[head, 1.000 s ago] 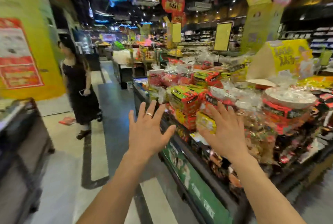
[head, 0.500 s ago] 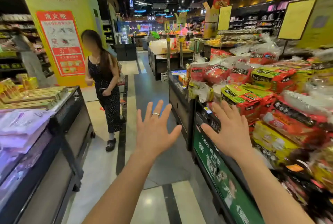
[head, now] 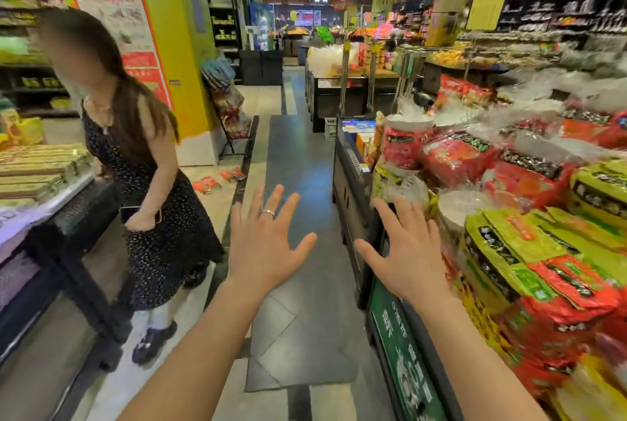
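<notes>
Both my arms reach forward over a shop aisle, backs of the hands up. My left hand (head: 263,244) has its fingers spread and straight, a silver ring on one finger, and holds nothing. My right hand (head: 405,251) is spread the same way and empty, hovering beside the near corner of a display stand (head: 353,190). Red and green-yellow packets of food (head: 529,251) are heaped on that stand to the right of my right hand.
A person in a dark dotted dress (head: 146,183) stands close on the left with a phone in hand. A low black counter (head: 51,224) with flat boxes is at far left. A yellow pillar (head: 166,30), a wire rack (head: 230,108) and fallen red packets (head: 217,181) lie ahead left. The grey aisle floor (head: 298,156) runs forward.
The view has swung left and moved forward along the aisle. The person in the dress is now much nearer on the left. Both hands stay spread and empty.
</notes>
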### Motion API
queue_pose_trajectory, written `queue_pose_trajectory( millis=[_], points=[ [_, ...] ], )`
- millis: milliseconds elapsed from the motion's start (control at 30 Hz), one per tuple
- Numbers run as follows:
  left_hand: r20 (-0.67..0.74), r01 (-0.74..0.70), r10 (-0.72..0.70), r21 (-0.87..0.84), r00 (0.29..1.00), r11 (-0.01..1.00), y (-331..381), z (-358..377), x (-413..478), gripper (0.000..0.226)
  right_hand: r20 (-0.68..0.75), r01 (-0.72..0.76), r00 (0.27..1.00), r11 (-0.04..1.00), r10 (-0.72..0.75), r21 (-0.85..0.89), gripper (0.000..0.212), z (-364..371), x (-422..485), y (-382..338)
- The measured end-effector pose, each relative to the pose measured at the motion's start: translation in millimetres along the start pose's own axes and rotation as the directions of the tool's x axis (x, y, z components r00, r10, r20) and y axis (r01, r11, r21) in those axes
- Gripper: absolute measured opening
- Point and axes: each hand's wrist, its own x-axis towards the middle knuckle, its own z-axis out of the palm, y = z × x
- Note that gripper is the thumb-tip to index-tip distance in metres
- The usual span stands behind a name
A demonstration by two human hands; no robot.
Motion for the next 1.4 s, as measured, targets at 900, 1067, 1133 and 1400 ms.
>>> queue_pose_trajectory(
  millis=[900,1067,1133,1400],
  points=[
    [0.084,0.196,-0.190,-0.066,0.978,0.978,-203,256,541,0.086,0.039,0.037,0.998,0.987,-0.043,0.157,0.091,284,596,-35],
    [0.106,0.283,-0.284,0.023,0.953,0.959,-253,307,639,0.091,0.088,0.113,0.988,0.977,-0.130,0.179,0.091,360,720,-53],
    [0.097,0.324,-0.326,0.038,0.940,0.945,-275,325,684,0.095,0.105,0.157,0.979,0.971,-0.177,0.178,0.090,392,776,-62],
    [0.072,0.484,-0.493,0.109,0.867,0.868,-354,381,853,0.095,0.175,0.302,0.920,0.919,-0.351,0.254,0.093,479,988,-108]
  ],
)
